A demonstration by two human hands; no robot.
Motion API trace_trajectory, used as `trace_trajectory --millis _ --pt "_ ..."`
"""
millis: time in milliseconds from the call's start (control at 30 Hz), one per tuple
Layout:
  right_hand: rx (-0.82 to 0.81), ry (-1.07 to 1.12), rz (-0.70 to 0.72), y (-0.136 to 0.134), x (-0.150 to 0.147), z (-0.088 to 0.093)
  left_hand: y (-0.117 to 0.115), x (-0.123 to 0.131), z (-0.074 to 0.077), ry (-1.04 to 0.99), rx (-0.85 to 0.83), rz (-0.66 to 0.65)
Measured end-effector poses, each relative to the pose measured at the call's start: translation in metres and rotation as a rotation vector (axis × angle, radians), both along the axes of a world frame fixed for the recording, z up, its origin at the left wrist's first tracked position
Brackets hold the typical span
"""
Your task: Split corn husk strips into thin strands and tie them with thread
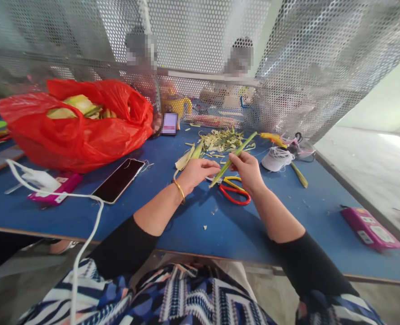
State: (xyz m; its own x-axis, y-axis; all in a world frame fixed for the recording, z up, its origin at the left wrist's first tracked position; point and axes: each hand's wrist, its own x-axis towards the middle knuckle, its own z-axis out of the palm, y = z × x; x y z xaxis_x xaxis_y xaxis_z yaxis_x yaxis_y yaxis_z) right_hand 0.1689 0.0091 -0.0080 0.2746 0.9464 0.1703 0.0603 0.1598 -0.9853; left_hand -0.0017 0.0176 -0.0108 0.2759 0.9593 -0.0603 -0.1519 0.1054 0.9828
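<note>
Seeing, in my head view, a green leaf strip (244,145) held above the blue table (220,230): left hand (196,174) pinched shut on its lower end, right hand (249,171) pinched mid-length, long axis slanting up-right, away from me. Red-handled scissors (235,195) directly below; red plastic bag (78,135) far left, perforated metal screen (322,67) behind.

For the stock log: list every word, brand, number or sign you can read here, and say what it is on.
No text can be read.
White labels on the pink box, far right: print too small.
Label on the pink pack, left: blurred.
Screen of the lit phone at the back: blurred.
The leaf strip held by the left hand and right hand: no writing.
</note>
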Motion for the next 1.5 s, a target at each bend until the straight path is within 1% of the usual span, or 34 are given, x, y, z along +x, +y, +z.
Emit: trace_trajectory --millis 100,200,267,333,400,533,600,667,800,900,967,1033,1067,1133,1200,1333,1400,1500 --pt "0.044 -0.059 -0.012 -0.001 -0.002 -0.003 -0.006 0.007 -0.008 -0.015 0.044 -0.037" --pt "0.037 -0.072 -0.001 -0.004 -0.008 -0.005 -0.010 0.014 -0.015 0.003 0.096 -0.019" --pt "-0.008 -0.071 0.040 -0.007 -0.013 -0.007 -0.011 0.017 -0.017 0.015 0.105 0.017" --pt "-0.066 -0.066 0.095 -0.010 -0.016 -0.008 -0.012 0.018 -0.015 0.029 0.068 0.072" --pt "-0.107 -0.039 0.128 -0.011 -0.019 -0.009 -0.013 0.018 -0.012 0.043 -0.007 0.099" --pt "-0.117 0.047 0.161 -0.011 -0.019 -0.009 -0.014 0.016 -0.007 -0.009 -0.200 0.033" --pt "-0.120 0.073 0.187 -0.010 -0.018 -0.009 -0.013 0.015 -0.009 -0.068 -0.250 0.000" --pt "-0.126 0.099 0.202 -0.009 -0.016 -0.009 -0.010 0.014 -0.012 -0.122 -0.260 -0.019" --pt "-0.122 0.151 0.211 -0.008 -0.013 -0.009 -0.004 0.016 -0.018 -0.172 -0.247 -0.072" --pt "-0.102 0.105 0.199 -0.007 -0.011 -0.009 -0.004 0.016 -0.018 -0.160 -0.245 -0.090" --pt "-0.075 -0.025 0.170 -0.007 -0.010 -0.010 -0.007 0.016 -0.016 -0.147 -0.204 -0.034" --pt "-0.037 -0.207 0.158 -0.009 -0.011 -0.011 -0.009 0.015 -0.013 -0.119 -0.127 0.053" --pt "-0.016 -0.291 0.167 -0.010 -0.012 -0.013 -0.009 0.015 -0.012 -0.098 -0.092 0.084" --pt "0.018 -0.398 0.199 -0.013 -0.015 -0.015 -0.010 0.014 -0.010 -0.068 -0.056 0.104" --pt "0.026 -0.390 0.235 -0.015 -0.018 -0.017 -0.009 0.014 -0.009 -0.080 -0.057 0.100" --pt "0.010 -0.218 0.284 -0.017 -0.021 -0.015 -0.007 0.015 -0.007 -0.176 -0.086 0.127" --pt "0.013 -0.175 0.268 -0.017 -0.022 -0.012 -0.008 0.016 -0.006 -0.191 -0.060 0.149" --pt "0.009 -0.166 0.194 -0.017 -0.021 -0.011 -0.009 0.017 -0.005 -0.158 0.017 0.183"
